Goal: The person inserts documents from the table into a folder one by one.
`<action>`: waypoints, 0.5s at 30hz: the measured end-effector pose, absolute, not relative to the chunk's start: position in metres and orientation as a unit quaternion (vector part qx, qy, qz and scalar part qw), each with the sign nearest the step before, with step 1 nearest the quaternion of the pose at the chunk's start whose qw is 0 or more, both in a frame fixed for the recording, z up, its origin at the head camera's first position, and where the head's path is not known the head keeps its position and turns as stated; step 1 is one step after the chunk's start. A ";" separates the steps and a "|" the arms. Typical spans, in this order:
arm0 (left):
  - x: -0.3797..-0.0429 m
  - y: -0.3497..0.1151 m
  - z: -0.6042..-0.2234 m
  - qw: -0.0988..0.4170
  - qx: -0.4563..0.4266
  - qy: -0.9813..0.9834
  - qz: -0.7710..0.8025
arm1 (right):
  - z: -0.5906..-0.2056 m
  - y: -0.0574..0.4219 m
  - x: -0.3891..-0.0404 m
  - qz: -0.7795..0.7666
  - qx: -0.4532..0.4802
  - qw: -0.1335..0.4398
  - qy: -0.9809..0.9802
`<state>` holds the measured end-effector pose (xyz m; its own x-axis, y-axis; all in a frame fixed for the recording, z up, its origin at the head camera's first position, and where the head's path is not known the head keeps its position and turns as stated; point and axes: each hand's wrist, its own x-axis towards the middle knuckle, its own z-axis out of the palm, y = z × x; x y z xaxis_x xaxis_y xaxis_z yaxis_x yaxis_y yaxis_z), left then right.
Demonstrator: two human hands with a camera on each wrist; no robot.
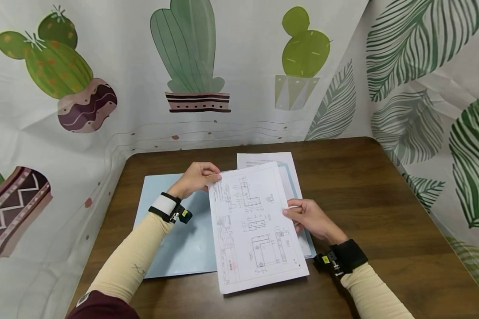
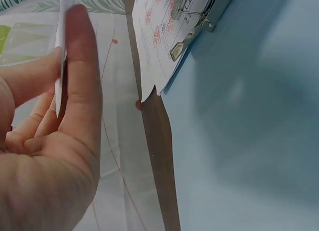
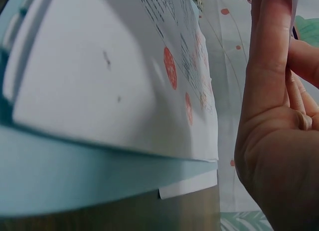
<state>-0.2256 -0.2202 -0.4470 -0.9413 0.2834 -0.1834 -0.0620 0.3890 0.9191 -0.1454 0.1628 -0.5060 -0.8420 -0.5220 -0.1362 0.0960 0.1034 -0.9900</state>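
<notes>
A white drawing sheet (image 1: 259, 221), printed with technical part outlines and dimension lines, is held tilted above a light blue folder (image 1: 179, 248). My left hand (image 1: 198, 179) pinches its upper left corner between thumb and fingers. At the sheet's right edge, my right hand (image 1: 313, 219) pinches it with the thumb on top. The folder lies spread on the table, and the held sheet hides its middle. A metal clip (image 2: 199, 17) shows inside the folder in the left wrist view. Other papers (image 3: 99, 91) with red round stamps lie on the folder's right side.
Behind the held sheet, a printed page (image 1: 263, 158) sticks out past the folder's top. The brown wooden table (image 1: 367, 186) extends to the right. A cloth backdrop (image 1: 255, 53) with cacti and leaves hangs behind the table's far edge.
</notes>
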 end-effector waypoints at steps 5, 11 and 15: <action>-0.219 -0.218 -0.449 0.105 0.116 0.843 0.514 | -0.507 0.174 -0.147 -0.660 -0.146 0.228 0.701; -0.206 -0.220 -0.453 0.054 0.145 0.905 0.396 | -0.507 0.192 -0.152 -0.665 -0.106 0.218 0.706; -0.197 -0.219 -0.460 0.060 0.142 0.927 0.342 | -0.507 0.203 -0.154 -0.665 -0.084 0.204 0.714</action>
